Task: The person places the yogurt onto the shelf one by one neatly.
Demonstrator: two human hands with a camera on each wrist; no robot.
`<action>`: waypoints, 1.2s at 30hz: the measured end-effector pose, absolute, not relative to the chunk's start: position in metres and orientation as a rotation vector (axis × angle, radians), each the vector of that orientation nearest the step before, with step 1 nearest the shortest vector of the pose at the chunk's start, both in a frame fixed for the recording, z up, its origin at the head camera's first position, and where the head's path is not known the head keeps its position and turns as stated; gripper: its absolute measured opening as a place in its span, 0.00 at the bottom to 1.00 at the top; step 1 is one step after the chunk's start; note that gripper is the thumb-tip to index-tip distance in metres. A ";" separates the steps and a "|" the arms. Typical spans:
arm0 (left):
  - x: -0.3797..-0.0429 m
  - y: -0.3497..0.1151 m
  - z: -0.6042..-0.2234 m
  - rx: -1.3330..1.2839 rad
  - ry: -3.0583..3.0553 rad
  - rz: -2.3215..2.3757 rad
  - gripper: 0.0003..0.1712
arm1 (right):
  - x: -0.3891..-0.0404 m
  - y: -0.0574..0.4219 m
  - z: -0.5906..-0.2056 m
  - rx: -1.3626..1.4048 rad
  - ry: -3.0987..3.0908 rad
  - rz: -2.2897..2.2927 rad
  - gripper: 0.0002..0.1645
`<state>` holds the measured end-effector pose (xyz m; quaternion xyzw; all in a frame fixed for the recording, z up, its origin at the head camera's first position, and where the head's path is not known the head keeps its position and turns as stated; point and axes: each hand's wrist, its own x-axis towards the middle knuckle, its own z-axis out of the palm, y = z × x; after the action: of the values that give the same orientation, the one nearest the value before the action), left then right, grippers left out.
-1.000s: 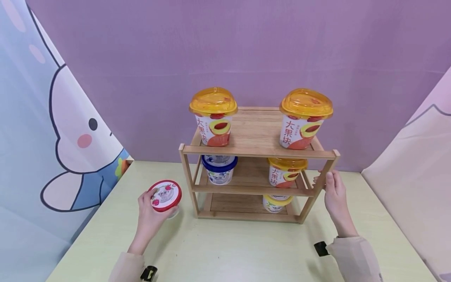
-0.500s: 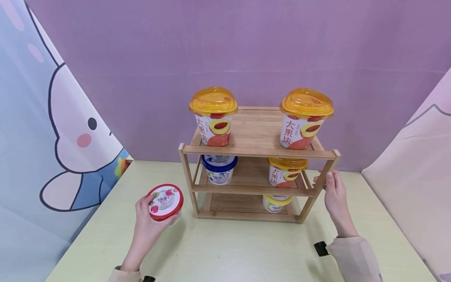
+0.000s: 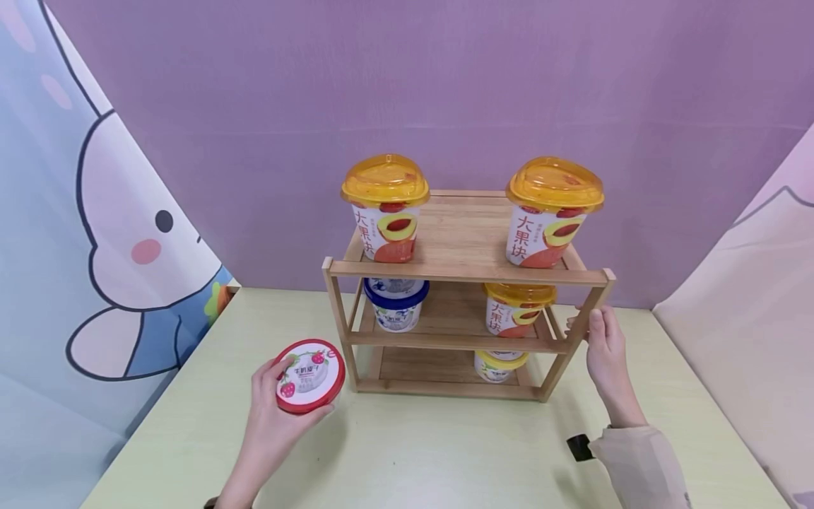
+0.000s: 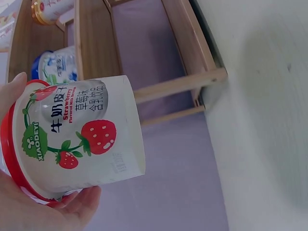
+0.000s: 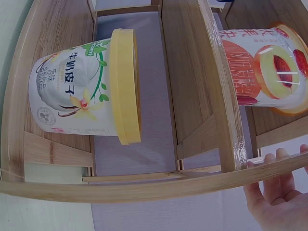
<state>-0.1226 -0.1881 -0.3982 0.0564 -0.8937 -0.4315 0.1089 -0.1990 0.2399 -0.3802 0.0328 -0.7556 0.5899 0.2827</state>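
My left hand [image 3: 270, 417] grips a strawberry milk-drink cup [image 4: 82, 134] by its red-rimmed lid [image 3: 311, 375], left of the wooden shelf rack [image 3: 470, 270]. In the left wrist view the cup's strawberry print faces the camera and its base points toward the rack. My right hand [image 3: 606, 353] holds the rack's right front post [image 3: 577, 331]; some of its fingers are hidden behind the post. In the right wrist view, fingers [image 5: 269, 185] show beside the wooden post.
Two yellow-lidded peach cups [image 3: 389, 212] stand on the top shelf. The middle shelf bears a blue-lidded cup [image 3: 397, 307] at left and a peach cup [image 3: 514, 311] at right. A yellow-lidded vanilla cup [image 5: 79, 89] is on the bottom shelf, right. Purple cloth [image 3: 445, 92] hangs behind.
My left hand has moved the strawberry cup slightly toward me and to the right, its lid now turned more to the head camera. My right hand stays on the rack post.
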 end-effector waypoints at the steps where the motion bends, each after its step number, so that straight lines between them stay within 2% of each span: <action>1: -0.121 -0.186 -0.398 0.155 -2.632 -1.268 0.54 | -0.199 0.240 -0.380 0.087 -2.023 1.580 0.12; 14: -0.119 -0.156 -0.407 -0.008 -2.618 -1.306 0.52 | -0.200 0.241 -0.380 0.094 -2.043 1.568 0.12; 36: -0.140 -0.098 -0.434 -0.154 -2.602 -1.425 0.49 | -0.200 0.241 -0.381 0.103 -2.009 1.603 0.12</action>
<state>-0.1397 -0.0976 -0.4343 -0.0518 -0.8727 -0.4780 0.0853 -0.1999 0.2408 -0.3809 0.0385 -0.7495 0.5981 0.2811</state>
